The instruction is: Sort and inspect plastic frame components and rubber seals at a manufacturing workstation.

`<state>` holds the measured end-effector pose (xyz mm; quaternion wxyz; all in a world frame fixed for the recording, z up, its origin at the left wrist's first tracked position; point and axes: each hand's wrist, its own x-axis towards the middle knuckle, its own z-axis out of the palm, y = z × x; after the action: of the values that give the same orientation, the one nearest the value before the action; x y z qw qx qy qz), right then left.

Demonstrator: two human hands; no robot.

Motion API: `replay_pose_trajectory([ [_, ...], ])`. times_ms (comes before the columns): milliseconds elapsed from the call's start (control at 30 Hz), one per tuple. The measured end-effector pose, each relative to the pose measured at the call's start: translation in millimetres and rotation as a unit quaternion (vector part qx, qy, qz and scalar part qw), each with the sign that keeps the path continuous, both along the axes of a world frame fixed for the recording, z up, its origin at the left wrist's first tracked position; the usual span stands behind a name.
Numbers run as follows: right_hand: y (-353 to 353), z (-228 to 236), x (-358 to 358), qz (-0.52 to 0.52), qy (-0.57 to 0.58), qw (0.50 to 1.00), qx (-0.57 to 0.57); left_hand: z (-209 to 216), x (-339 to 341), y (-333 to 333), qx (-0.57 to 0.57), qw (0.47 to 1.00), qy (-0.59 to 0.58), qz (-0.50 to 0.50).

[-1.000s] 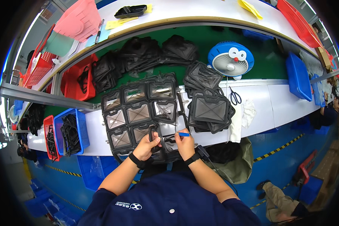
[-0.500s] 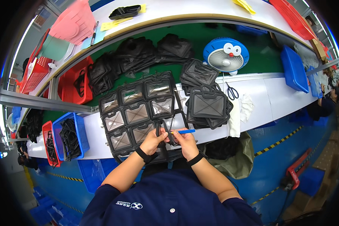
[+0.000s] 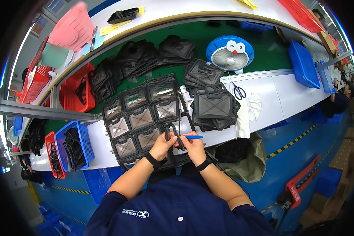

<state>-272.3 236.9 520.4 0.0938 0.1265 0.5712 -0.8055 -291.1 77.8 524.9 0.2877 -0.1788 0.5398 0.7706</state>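
Both of my hands work close together over the near edge of the bench. My left hand [image 3: 161,146] is closed on a black plastic frame [image 3: 168,130], thumb and fingers pinching its side. A slim blue-handled tool [image 3: 194,137] lies in the pinch of my right hand [image 3: 194,150], its tip toward the frame; the tip is too small to make out. Under and beyond my hands lies a large black grid of joined frames [image 3: 139,117] with greyish mesh panels. A pile of loose black mesh frames [image 3: 214,105] stands to the right of the grid.
More black frame stacks [image 3: 135,59] lie on the green surface behind. Around are a blue fan [image 3: 230,54], black scissors [image 3: 238,91], a white cloth [image 3: 243,122], a blue basket [image 3: 83,137] of black parts and a red basket [image 3: 52,137]. A sack [image 3: 251,161] hangs at the front edge.
The whole view has shifted slightly, with the bench and fan sitting a little further left. Both hands keep their grips, and the blue-handled tool has barely moved against the frame.
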Motion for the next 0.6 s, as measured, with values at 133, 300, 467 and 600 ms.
replay_pose_trajectory([
  [133,14,6,6,0.018,0.024,0.985,0.171,0,2,16,-0.024,1.0,0.012,-0.013],
  [300,12,4,6,0.071,0.208,0.9,0.377,-16,12,18,-0.131,0.989,0.067,-0.015],
  [467,23,-49,2,0.006,0.179,0.89,0.419,9,16,2,-0.031,0.998,0.045,0.039],
  [600,36,-83,-4,0.035,0.139,0.905,0.4,59,27,-52,0.206,0.965,0.015,0.161],
])
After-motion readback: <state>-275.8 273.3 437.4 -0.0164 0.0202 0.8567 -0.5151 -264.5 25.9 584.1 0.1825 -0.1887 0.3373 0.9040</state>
